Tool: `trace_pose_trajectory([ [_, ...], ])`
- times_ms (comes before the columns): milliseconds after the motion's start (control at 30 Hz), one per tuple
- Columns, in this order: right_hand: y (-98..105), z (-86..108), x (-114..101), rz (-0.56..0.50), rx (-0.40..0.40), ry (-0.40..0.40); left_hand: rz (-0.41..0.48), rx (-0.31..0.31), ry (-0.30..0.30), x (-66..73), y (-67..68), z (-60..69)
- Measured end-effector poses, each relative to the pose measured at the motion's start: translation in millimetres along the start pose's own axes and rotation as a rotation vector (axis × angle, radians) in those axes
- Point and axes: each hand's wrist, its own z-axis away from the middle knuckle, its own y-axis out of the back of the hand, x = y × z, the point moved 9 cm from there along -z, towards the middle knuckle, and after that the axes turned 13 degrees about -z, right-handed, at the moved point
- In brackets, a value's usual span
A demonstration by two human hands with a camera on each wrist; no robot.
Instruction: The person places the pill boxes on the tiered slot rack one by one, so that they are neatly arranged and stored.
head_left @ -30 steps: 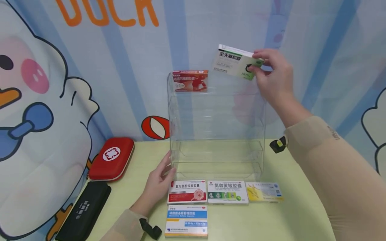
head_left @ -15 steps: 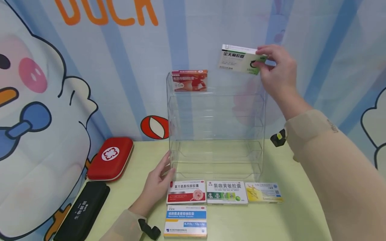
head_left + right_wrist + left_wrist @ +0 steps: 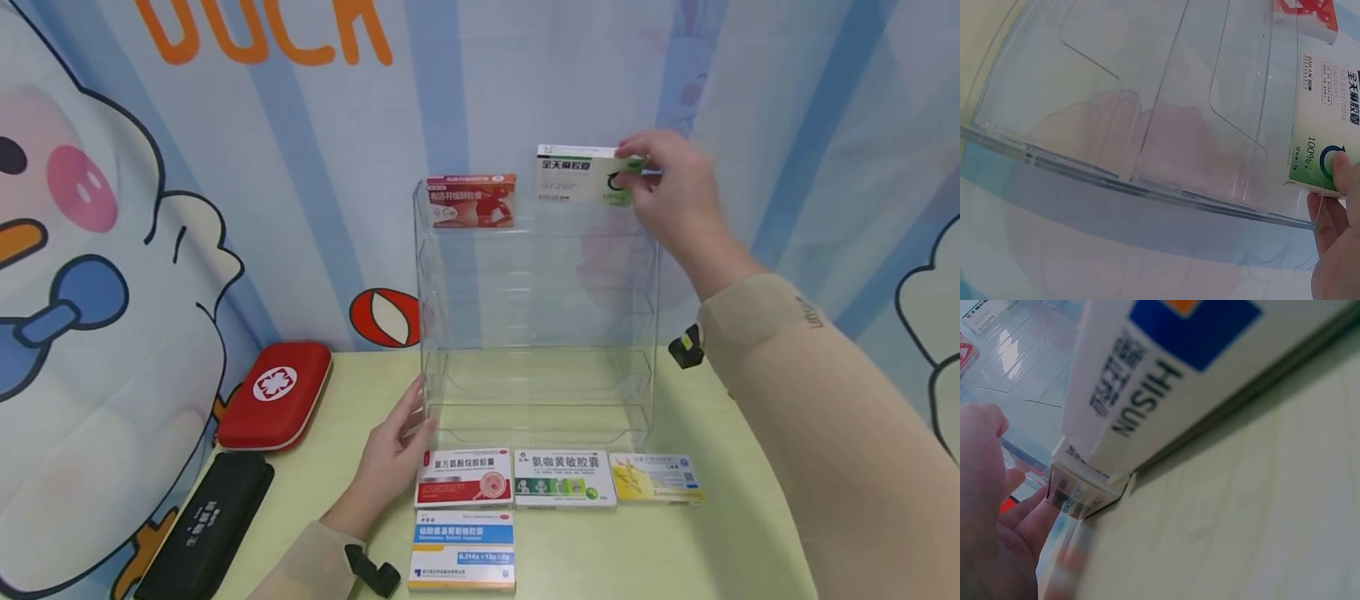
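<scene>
My right hand (image 3: pixel 678 187) pinches the right end of a white and green box (image 3: pixel 577 177), held level at the top right of a clear tiered rack (image 3: pixel 536 333). In the right wrist view, thumb and fingers grip the green end of that box (image 3: pixel 1325 119), close to the rack's side edge. A red box (image 3: pixel 472 202) stands in the top tier at the left. Low on the rack's left side rests my left hand (image 3: pixel 386 467), its fingers extended along the side wall. The left wrist view shows that hand (image 3: pixel 997 506) beside the boxes.
In front of the rack lie a white and red box (image 3: pixel 464 478), a white and green-striped box (image 3: pixel 566 479), a yellow box (image 3: pixel 656 479) and a blue and white box (image 3: pixel 462 552). A red case (image 3: pixel 276 395) and a black case (image 3: pixel 206 525) lie at left.
The white and green box in my right hand first rose slightly to the right, then came down and left, and is now less tilted. My left hand has stayed at the rack's side.
</scene>
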Motion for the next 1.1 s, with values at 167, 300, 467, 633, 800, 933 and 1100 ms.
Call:
trace_pose_trajectory([
  [167, -7.7, 3.2, 3.4, 0.055, -0.061, -0.024, -0.007, 0.004, 0.009, -2.2, -0.9, 0.6],
  [300, -7.8, 5.2, 4.8, 0.061, -0.064, -0.019, -0.009, 0.004, 0.005, -1.9, -1.8, -0.3],
  [467, -10.0, 7.7, 6.6, 0.077, -0.085, -0.019, -0.012, 0.002, 0.008, -1.1, -2.9, -0.9],
  [633, -13.1, 10.4, 10.0, 0.082, -0.087, -0.013, -0.013, 0.0, 0.004, 0.0, -3.1, 0.1],
  [800, -17.8, 13.0, 10.0, 0.096, -0.095, -0.005, -0.01, -0.002, 0.01, -0.7, -2.7, 1.0],
  [933, -18.5, 15.5, 8.6, 0.093, -0.082, 0.002, -0.005, -0.006, 0.01, -1.9, -2.7, 1.2],
  [1100, -14.8, 18.9, 4.0, 0.058, -0.031, 0.053, -0.004, -0.002, 0.013, -2.3, -1.4, 1.9],
])
